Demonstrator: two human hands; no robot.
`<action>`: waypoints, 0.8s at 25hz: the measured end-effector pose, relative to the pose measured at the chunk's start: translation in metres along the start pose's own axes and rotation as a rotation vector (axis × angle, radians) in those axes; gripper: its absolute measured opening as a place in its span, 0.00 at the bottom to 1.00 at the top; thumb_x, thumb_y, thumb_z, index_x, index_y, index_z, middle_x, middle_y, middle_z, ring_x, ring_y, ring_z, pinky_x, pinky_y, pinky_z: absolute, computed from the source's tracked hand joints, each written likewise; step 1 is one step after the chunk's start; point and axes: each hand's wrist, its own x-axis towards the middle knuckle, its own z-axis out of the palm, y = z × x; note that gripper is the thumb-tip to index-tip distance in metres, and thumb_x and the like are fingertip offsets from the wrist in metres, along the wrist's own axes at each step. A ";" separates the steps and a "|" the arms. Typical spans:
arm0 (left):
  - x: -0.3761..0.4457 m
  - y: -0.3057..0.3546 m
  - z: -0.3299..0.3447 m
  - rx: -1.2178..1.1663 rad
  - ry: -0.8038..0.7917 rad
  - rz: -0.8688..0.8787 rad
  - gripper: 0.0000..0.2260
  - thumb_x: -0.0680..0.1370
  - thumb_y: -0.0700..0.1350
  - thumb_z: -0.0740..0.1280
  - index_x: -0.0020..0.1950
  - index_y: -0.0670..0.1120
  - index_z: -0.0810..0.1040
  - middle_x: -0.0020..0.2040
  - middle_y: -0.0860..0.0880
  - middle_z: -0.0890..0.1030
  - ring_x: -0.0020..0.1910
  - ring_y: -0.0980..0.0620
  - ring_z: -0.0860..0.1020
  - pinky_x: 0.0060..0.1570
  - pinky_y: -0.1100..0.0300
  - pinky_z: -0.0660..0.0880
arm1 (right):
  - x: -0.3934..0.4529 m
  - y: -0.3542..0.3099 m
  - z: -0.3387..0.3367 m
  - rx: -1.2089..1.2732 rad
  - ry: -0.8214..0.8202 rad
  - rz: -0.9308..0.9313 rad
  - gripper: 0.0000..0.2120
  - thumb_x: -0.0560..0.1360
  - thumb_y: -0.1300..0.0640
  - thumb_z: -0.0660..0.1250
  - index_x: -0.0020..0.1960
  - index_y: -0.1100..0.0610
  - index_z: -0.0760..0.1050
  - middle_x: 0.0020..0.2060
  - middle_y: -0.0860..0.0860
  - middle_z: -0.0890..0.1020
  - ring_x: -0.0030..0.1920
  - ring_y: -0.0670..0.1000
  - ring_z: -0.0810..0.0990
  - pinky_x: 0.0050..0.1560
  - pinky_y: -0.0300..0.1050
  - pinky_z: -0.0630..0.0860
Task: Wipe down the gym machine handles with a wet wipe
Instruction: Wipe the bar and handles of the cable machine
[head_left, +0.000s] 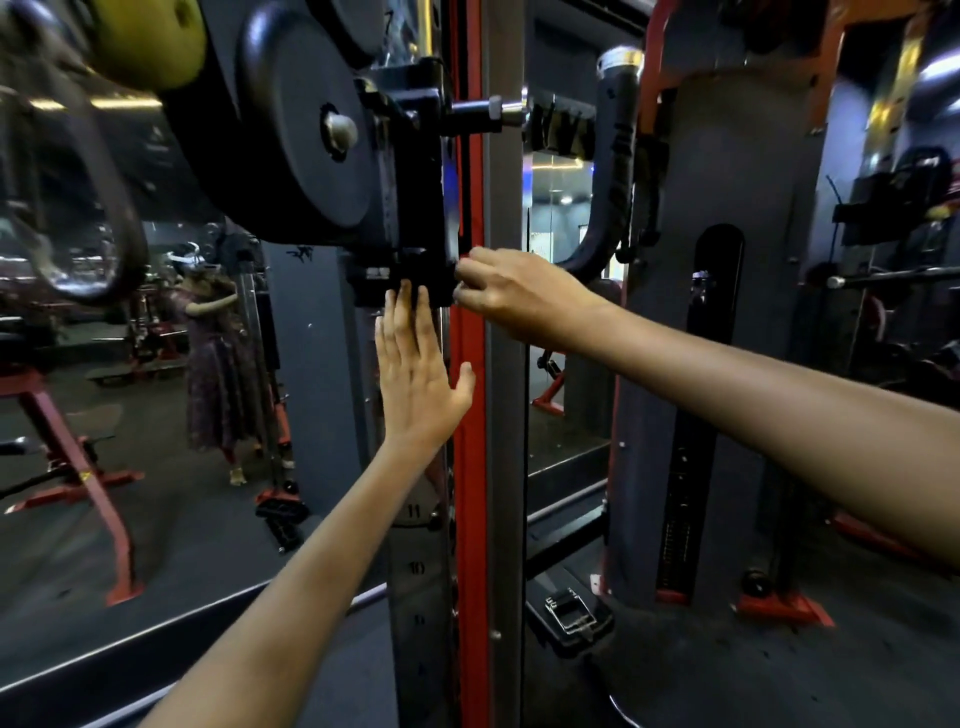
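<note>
A black sliding carriage (410, 208) sits on a grey upright post (415, 566) marked with numbers, beside a red strip (470, 467). My left hand (415, 369) lies flat against the post, its straight fingers pointing up and touching the carriage's underside. Reaching across from the right, my right hand (514, 296) has its fingers curled at the carriage's lower right corner and pinches that edge. A curved black padded handle (615, 171) rises just behind my right hand. No wet wipe shows in either hand.
A large black weight plate (306, 140) hangs on the carriage's left side at head height. The mirror (156, 415) on the left reflects red benches and a person. A grey weight-stack column (727, 364) stands right, with a metal clip (569, 616) on the floor.
</note>
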 end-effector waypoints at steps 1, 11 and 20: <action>0.001 -0.003 -0.004 0.002 0.012 0.065 0.38 0.71 0.48 0.67 0.75 0.41 0.50 0.75 0.39 0.52 0.75 0.42 0.51 0.74 0.49 0.47 | -0.007 0.004 0.000 -0.072 -0.012 -0.041 0.14 0.70 0.66 0.54 0.39 0.62 0.79 0.41 0.56 0.80 0.37 0.53 0.78 0.32 0.44 0.76; 0.044 0.013 -0.028 0.036 0.106 0.379 0.27 0.70 0.35 0.64 0.69 0.33 0.65 0.71 0.36 0.67 0.72 0.43 0.61 0.72 0.50 0.60 | -0.012 0.005 0.002 0.185 0.160 0.084 0.09 0.71 0.65 0.60 0.42 0.65 0.79 0.38 0.60 0.78 0.38 0.58 0.79 0.24 0.47 0.77; 0.080 0.013 -0.045 0.741 0.166 0.323 0.28 0.72 0.54 0.61 0.67 0.39 0.72 0.68 0.39 0.72 0.70 0.40 0.67 0.69 0.48 0.51 | -0.011 0.013 0.001 0.282 0.189 0.396 0.07 0.72 0.62 0.66 0.38 0.65 0.76 0.35 0.55 0.72 0.34 0.54 0.70 0.32 0.44 0.65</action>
